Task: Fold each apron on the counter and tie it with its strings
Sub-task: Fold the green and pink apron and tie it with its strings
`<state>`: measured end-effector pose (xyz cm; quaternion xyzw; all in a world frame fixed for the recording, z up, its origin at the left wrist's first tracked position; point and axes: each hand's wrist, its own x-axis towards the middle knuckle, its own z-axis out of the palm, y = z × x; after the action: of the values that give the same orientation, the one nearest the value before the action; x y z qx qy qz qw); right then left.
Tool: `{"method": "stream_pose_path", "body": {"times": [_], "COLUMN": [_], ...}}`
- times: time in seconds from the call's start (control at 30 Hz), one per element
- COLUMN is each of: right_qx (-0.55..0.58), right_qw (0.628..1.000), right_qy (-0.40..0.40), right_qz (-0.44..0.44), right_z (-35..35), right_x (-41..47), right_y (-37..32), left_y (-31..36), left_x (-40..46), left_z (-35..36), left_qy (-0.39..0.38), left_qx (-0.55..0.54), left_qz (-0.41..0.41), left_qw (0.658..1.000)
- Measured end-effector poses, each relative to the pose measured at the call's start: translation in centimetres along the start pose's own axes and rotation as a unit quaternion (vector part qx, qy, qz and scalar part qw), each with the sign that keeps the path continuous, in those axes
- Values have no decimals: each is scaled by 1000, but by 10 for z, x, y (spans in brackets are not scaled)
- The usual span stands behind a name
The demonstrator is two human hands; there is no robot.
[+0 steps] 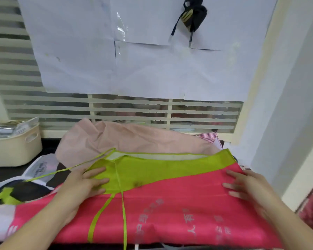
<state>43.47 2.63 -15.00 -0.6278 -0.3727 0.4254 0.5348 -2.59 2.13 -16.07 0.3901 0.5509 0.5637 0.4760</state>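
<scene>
White paper sheets (152, 69) covered the slatted window above the dark counter (0, 172). A pink fabric apron with a lime-green top panel (170, 204) lay flat on the counter's near part, over a crumpled pale-pink cloth (125, 139) and a patterned black-and-white apron (36, 184). A cream plastic basket (14, 148) stood far left. The left hand (85, 184) and right hand (246, 186) pressed the apron with straight, released fingers. Thin green strings (124, 213) trailed across it.
</scene>
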Motion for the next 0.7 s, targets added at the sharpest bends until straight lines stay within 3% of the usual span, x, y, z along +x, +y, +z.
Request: {"method": "stream_pose_path", "body": {"times": [0.4,0.5,0.6,0.7], "right_qx": [-14,-138,-375,-442], "right_qw": [999,988,908,845], "right_qy": [50,67,70,-12], "right_qz": [-1,-31,-175,-302], "right_z": [20,26,51,92], "right_x": [52,47,30,17], "right_y": [17,25,22,21], "left_y": [-25,-42,-50,-45], "left_x": [73,85,86,87], "left_z": [11,7,15,31], "left_qy": [34,-23,-63,-79], "left_qx": [29,112,301,464], "left_qz": [33,112,199,265], "left_qw": [998,987,930,842]}}
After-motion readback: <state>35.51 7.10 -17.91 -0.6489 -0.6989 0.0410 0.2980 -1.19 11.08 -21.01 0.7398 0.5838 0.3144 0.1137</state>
